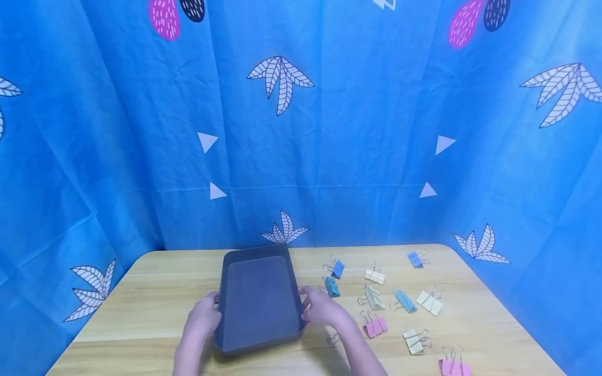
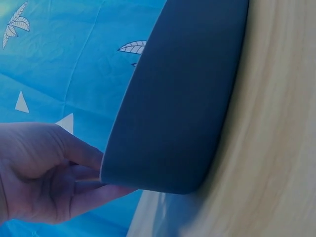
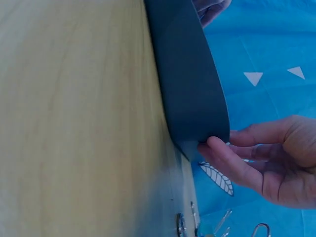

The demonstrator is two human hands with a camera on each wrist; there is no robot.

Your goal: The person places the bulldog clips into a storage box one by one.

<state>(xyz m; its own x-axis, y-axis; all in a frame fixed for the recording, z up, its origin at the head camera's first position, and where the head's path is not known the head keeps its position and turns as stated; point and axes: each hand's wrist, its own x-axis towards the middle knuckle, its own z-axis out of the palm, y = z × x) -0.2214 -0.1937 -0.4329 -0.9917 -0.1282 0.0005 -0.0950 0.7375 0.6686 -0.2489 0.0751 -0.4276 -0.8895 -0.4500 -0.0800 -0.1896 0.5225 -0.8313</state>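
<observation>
A dark grey rectangular tray (image 1: 263,303) sits at a slight angle on the wooden table, with nothing inside it. At its left side my left hand (image 1: 203,316) grips the wall; in the left wrist view the thumb and fingers (image 2: 98,195) meet the tray's corner. On the opposite side my right hand (image 1: 324,308) holds the right wall. Fingertips (image 3: 215,145) press the tray's outer face in the right wrist view. Part of each hand's grasp is hidden by the tray. A binder clip lies partly covered beneath my right forearm.
Several binder clips are scattered right of the tray, among them a blue clip (image 1: 337,268), a teal clip (image 1: 332,286), a pink clip (image 1: 375,327) and a pale green clip (image 1: 414,342). A blue patterned curtain (image 1: 320,130) hangs behind the wooden table (image 1: 155,292).
</observation>
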